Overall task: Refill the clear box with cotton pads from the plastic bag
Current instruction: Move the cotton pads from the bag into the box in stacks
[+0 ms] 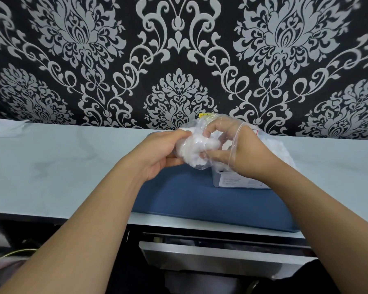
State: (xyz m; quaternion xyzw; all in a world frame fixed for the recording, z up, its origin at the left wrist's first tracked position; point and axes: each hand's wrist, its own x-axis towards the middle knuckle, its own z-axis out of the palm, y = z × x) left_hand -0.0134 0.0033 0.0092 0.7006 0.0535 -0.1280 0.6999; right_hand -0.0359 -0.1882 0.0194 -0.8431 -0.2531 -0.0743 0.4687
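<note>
A clear plastic bag (202,162) full of white cotton pads (197,148) is held up above the table's middle. My left hand (157,153) grips the bag's outside from the left. My right hand (234,145) is inside the bag's mouth, its fingers curled around a clump of cotton pads. The bag's film covers that hand to the wrist. Below my right hand stands the clear box (234,180) with a printed label on its front; my hand hides most of it.
The box rests on a blue mat (189,198) on a pale table (62,166). A white cloth or paper (6,128) lies at the far left. A patterned wall rises behind. Below the table's front edge a grey drawer (221,257) stands partly open.
</note>
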